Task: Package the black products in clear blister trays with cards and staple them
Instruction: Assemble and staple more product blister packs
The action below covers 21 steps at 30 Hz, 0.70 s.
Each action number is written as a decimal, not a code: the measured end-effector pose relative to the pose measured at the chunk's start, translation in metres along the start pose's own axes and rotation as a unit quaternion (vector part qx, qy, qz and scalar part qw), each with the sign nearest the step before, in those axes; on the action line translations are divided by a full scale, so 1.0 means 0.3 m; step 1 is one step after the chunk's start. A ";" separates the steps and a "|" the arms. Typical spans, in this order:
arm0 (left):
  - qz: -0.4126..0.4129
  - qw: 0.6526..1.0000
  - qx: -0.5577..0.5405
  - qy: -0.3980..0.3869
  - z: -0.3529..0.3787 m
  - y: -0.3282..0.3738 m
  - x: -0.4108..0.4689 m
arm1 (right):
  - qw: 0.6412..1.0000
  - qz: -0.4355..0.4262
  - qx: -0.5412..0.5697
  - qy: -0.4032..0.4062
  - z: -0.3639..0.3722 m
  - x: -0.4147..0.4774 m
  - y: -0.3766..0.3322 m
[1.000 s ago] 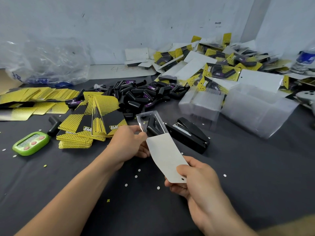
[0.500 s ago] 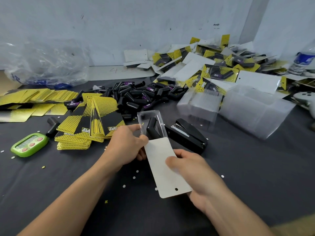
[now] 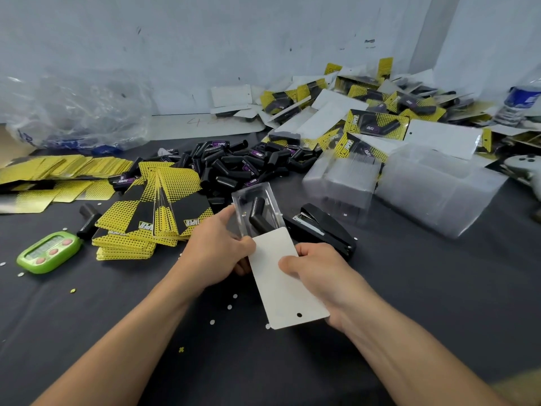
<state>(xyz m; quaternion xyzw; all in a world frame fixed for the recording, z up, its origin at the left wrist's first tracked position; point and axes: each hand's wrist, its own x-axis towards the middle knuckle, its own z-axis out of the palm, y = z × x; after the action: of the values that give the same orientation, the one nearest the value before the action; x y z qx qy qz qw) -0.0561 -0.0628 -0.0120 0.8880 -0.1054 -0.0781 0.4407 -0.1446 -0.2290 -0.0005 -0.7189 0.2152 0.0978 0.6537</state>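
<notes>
Holding flat white card (image 3: 289, 297) against glossy clear tray (image 3: 244, 197).

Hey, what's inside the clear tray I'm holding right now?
One black product lies inside the clear tray, tilted. Its lower end and the tray's near part are hidden by the white card and the left hand.

Your left hand (image 3: 218, 249) grips the clear blister tray (image 3: 243, 200) holding one black product (image 3: 257, 213), your right hand (image 3: 319, 273) pinches the white-backed card (image 3: 281, 297), its far end overlapping the tray's near end, black stapler (image 3: 325, 230) lying just beyond.
</notes>
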 end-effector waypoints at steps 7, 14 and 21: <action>0.005 0.983 -0.177 -0.051 -0.010 -0.003 -0.007 | 0.998 -0.018 -0.059 -0.021 -0.024 0.034 -0.035; -0.006 0.976 -0.217 -0.033 0.000 0.012 -0.007 | 0.998 -0.014 -0.041 -0.039 -0.030 0.055 -0.053; -0.008 0.983 -0.156 0.092 0.029 0.008 0.000 | 0.996 -0.039 0.026 -0.079 -0.031 0.052 -0.014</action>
<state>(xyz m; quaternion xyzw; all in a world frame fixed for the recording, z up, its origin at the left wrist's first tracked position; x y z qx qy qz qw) -0.0583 -0.0707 -0.0153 0.8126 -0.0439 -0.0151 0.5810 -0.1304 -0.2408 -0.0021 -0.6994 0.1367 0.1231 0.6906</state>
